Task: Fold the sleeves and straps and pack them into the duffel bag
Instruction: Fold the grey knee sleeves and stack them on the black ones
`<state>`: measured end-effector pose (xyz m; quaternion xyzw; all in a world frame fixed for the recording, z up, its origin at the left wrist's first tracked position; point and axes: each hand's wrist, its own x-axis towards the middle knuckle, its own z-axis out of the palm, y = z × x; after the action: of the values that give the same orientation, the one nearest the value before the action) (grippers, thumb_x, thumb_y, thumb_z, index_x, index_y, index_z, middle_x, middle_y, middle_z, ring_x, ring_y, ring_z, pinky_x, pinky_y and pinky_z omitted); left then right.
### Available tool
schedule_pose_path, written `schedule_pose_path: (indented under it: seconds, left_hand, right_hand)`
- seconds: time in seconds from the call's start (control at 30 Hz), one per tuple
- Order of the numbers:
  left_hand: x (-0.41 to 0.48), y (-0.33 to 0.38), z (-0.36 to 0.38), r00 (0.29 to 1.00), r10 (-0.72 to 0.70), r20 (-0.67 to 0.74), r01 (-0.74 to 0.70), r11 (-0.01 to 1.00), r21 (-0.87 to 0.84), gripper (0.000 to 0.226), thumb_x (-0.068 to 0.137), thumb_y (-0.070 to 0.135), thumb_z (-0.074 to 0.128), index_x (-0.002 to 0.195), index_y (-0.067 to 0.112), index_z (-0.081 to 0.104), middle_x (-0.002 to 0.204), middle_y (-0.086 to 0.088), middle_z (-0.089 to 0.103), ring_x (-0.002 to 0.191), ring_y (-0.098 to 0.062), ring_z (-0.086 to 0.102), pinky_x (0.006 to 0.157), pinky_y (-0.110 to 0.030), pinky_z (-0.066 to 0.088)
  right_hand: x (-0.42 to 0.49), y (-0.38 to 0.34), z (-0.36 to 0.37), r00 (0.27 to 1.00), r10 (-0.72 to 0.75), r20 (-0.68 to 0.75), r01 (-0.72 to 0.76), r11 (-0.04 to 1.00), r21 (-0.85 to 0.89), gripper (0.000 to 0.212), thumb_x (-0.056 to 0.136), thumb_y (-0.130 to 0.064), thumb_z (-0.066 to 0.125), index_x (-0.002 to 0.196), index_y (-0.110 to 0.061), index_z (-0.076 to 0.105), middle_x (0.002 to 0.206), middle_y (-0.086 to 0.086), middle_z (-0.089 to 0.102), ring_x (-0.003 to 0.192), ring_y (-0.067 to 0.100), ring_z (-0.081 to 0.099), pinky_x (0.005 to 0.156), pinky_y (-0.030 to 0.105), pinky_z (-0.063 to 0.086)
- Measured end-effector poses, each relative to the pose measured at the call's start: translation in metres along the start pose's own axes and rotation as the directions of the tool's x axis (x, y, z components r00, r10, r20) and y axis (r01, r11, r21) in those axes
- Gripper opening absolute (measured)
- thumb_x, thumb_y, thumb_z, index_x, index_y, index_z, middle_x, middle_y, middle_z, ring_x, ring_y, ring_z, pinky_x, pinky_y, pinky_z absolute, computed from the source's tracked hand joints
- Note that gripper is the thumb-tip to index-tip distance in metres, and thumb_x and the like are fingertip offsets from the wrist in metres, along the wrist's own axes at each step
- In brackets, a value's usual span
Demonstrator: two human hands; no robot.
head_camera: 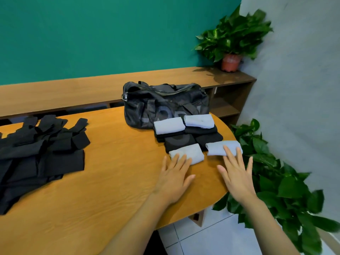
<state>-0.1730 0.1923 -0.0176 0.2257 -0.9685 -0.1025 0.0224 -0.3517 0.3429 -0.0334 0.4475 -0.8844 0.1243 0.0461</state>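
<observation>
A black duffel bag (165, 104) stands zipped at the back of the wooden table (103, 173). In front of it lie folded pieces in two rows: light blue ones (169, 126) (199, 121) on top of black folded ones (179, 141). Nearer me lie a pale grey folded piece (191, 151) and a light blue one (219, 147). My left hand (174, 175) lies flat, fingertips touching the grey piece. With straight fingers, my right hand (237, 173) touches the near blue piece. A heap of unfolded black straps and sleeves (36, 150) covers the table's left.
A low wooden shelf (92, 91) runs behind the table along the green wall. A potted plant (233, 43) stands on its right end. Another leafy plant (287, 181) grows right of the table's rounded edge. White floor tiles (211, 236) show below.
</observation>
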Motion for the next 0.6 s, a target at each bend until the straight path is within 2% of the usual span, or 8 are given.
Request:
schedule_pose_path:
  seconds: [0.07, 0.13, 0.2, 0.27, 0.37, 0.43, 0.53, 0.6]
  left_hand:
    - [0.0, -0.003, 0.005, 1.0, -0.015, -0.005, 0.015, 0.999, 0.031, 0.068, 0.096, 0.06, 0.009, 0.156, 0.03, 0.008, 0.164, 0.009, 0.003, 0.15, -0.012, -0.008, 0.117, -0.046, -0.018]
    - [-0.003, -0.005, 0.007, 0.999, -0.024, -0.042, 0.025, 0.999, 0.037, 0.069, 0.094, 0.061, 0.003, 0.155, 0.031, 0.014, 0.163, 0.01, 0.009, 0.15, -0.012, -0.003, 0.116, -0.045, -0.02]
    - [-0.006, -0.007, 0.008, 0.994, -0.048, -0.099, 0.05, 0.998, 0.024, 0.074, 0.09, 0.062, -0.003, 0.153, 0.032, 0.021, 0.161, 0.009, 0.018, 0.15, -0.013, 0.004, 0.117, -0.045, -0.018]
    - [-0.008, -0.008, 0.01, 0.984, -0.092, -0.152, 0.093, 0.996, 0.0, 0.074, 0.09, 0.061, -0.002, 0.152, 0.033, 0.027, 0.161, 0.005, 0.022, 0.15, -0.018, 0.007, 0.119, -0.046, -0.013]
    - [-0.011, -0.007, 0.013, 0.978, -0.155, -0.14, 0.154, 0.988, -0.018, 0.076, 0.086, 0.063, -0.006, 0.152, 0.037, 0.022, 0.163, 0.004, 0.01, 0.15, -0.022, -0.004, 0.119, -0.044, -0.012]
    - [-0.011, -0.005, 0.014, 0.98, -0.159, -0.122, 0.158, 0.987, -0.017, 0.079, 0.083, 0.063, -0.01, 0.153, 0.037, 0.018, 0.163, 0.004, 0.005, 0.15, -0.021, -0.009, 0.117, -0.04, -0.014]
    - [-0.008, -0.001, 0.011, 0.981, -0.161, -0.106, 0.156, 0.987, -0.047, 0.085, 0.079, 0.065, -0.013, 0.154, 0.036, 0.016, 0.164, 0.005, 0.002, 0.149, -0.021, -0.012, 0.113, -0.035, -0.015]
    - [-0.003, 0.002, 0.011, 0.984, -0.16, -0.083, 0.155, 0.986, -0.059, 0.088, 0.077, 0.068, -0.014, 0.154, 0.036, 0.014, 0.164, 0.004, -0.001, 0.15, -0.022, -0.012, 0.112, -0.034, -0.013]
  right_hand:
    - [0.004, 0.01, 0.005, 0.998, -0.025, 0.052, 0.018, 0.992, 0.126, 0.081, 0.088, -0.07, -0.005, 0.144, -0.033, 0.04, 0.162, -0.02, 0.001, 0.149, 0.009, -0.017, 0.113, 0.044, -0.025]
    - [0.007, 0.013, 0.004, 0.997, 0.008, 0.072, -0.03, 0.951, 0.308, 0.062, 0.094, -0.067, 0.007, 0.116, -0.032, 0.054, 0.161, -0.015, 0.018, 0.151, 0.01, -0.001, 0.119, 0.047, -0.016]
    - [0.012, 0.012, 0.003, 0.996, 0.062, 0.06, -0.082, 0.901, 0.426, 0.045, 0.093, -0.062, 0.017, 0.099, -0.03, 0.048, 0.155, -0.01, 0.035, 0.148, 0.015, 0.021, 0.121, 0.047, -0.01]
    - [0.017, 0.008, 0.002, 0.997, 0.08, 0.017, -0.078, 0.878, 0.472, 0.039, 0.096, -0.06, 0.021, 0.104, -0.03, 0.045, 0.143, -0.012, 0.045, 0.136, 0.015, 0.041, 0.121, 0.049, -0.007]
    - [0.026, 0.004, 0.004, 0.999, 0.029, -0.024, -0.019, 0.938, 0.347, 0.054, 0.1, -0.06, 0.019, 0.139, -0.033, 0.043, 0.138, -0.012, 0.043, 0.134, 0.011, 0.038, 0.117, 0.052, -0.011]
    - [0.032, 0.003, 0.007, 0.999, 0.002, -0.037, 0.009, 0.954, 0.3, 0.063, 0.095, -0.061, 0.009, 0.134, -0.036, 0.052, 0.135, -0.011, 0.043, 0.134, 0.009, 0.035, 0.115, 0.055, -0.014]
    - [0.038, -0.001, 0.011, 0.999, 0.033, -0.021, -0.024, 0.941, 0.338, 0.041, 0.101, -0.052, 0.018, 0.117, -0.035, 0.052, 0.138, -0.014, 0.045, 0.145, 0.01, 0.021, 0.115, 0.053, -0.019]
    - [0.039, -0.005, 0.013, 0.999, 0.052, 0.003, -0.05, 0.948, 0.313, 0.041, 0.102, -0.051, 0.019, 0.124, -0.034, 0.049, 0.146, -0.012, 0.043, 0.149, 0.012, 0.014, 0.115, 0.05, -0.02]
